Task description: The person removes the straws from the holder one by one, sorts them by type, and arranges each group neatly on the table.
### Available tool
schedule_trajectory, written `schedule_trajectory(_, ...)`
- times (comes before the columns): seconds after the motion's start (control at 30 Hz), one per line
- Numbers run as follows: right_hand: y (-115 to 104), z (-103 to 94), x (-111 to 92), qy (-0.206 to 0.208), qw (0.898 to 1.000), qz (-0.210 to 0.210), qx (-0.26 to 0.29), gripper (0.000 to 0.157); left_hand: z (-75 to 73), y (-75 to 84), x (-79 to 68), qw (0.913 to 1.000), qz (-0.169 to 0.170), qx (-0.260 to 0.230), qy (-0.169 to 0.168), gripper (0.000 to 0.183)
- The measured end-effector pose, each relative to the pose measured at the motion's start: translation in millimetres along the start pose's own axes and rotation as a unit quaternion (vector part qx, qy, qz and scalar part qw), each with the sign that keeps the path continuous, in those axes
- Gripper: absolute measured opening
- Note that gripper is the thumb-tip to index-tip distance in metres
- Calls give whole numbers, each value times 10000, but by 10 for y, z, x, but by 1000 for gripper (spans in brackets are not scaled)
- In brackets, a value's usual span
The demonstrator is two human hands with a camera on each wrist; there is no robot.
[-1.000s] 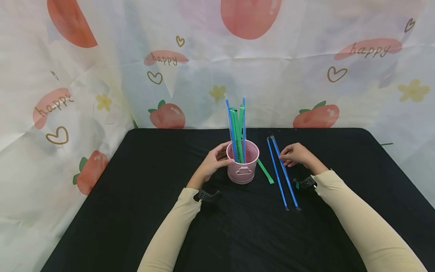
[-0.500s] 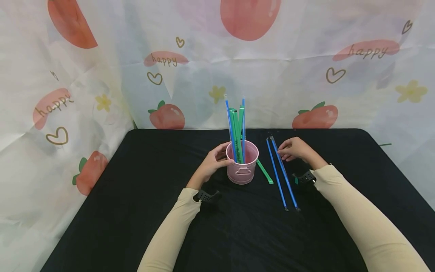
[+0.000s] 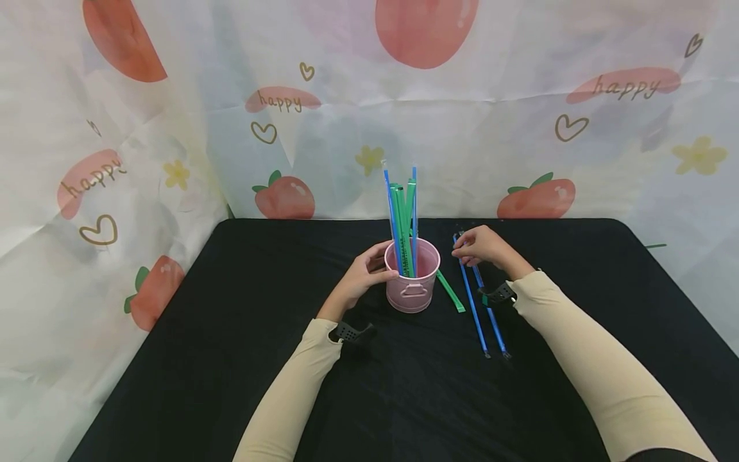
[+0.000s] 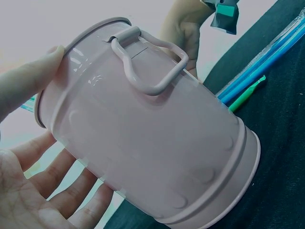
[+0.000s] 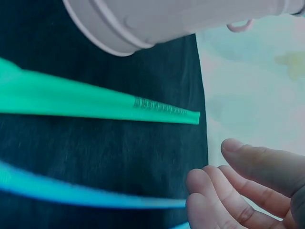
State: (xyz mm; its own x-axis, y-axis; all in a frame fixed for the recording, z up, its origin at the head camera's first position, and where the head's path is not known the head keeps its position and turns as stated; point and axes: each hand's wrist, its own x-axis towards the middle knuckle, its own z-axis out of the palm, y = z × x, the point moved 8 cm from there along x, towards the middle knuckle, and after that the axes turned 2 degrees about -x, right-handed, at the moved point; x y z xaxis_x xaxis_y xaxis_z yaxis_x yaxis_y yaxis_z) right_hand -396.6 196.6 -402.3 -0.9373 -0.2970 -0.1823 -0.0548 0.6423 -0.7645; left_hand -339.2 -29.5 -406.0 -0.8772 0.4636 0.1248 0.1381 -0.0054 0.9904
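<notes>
A small pink bucket (image 3: 411,298) stands upright on the black table, holding several green and blue wrapped straws (image 3: 404,221). My left hand (image 3: 364,276) grips its left side, thumb (image 4: 31,78) near the rim and fingers around the wall. To the right, two blue wrapped straws (image 3: 473,311) lie side by side on the cloth. Over their far ends hovers my right hand (image 3: 484,247), fingers loosely bent and thumb apart in the right wrist view. One blue straw (image 5: 86,193) reaches behind its fingertips there; I cannot tell whether they touch.
A green wrapped straw (image 3: 451,293) lies between the bucket and the blue straws, its far end hidden behind the bucket. The black tablecloth (image 3: 404,398) ends at the back against a printed white curtain (image 3: 450,128). Dark straps sit on both wrists.
My right hand has moved left and slightly away from me, from beside the right blue straw to over the left one. The left hand and bucket stay put.
</notes>
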Motion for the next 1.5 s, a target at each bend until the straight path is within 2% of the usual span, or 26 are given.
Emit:
schedule_trajectory(0.27, -77, 138, 103, -74, 10000, -55, 29, 29, -14, -5, 17, 10000, 66, 30, -47, 61)
schedule_trajectory(0.93, -11, 399, 227, -131, 9996, 118, -239, 27, -15, -38, 21, 10000, 29, 28, -48, 61)
schedule_trajectory(1.23, 23, 440, 275, 92, 9996, 88, -252, 22, -17, -26, 1, 10000, 55, 39, -71, 69)
schedule_trajectory(1.5, 52, 452, 336, 253, 9979, 196, -571, 12, -20, -31, 9, 10000, 12, 75, -38, 63)
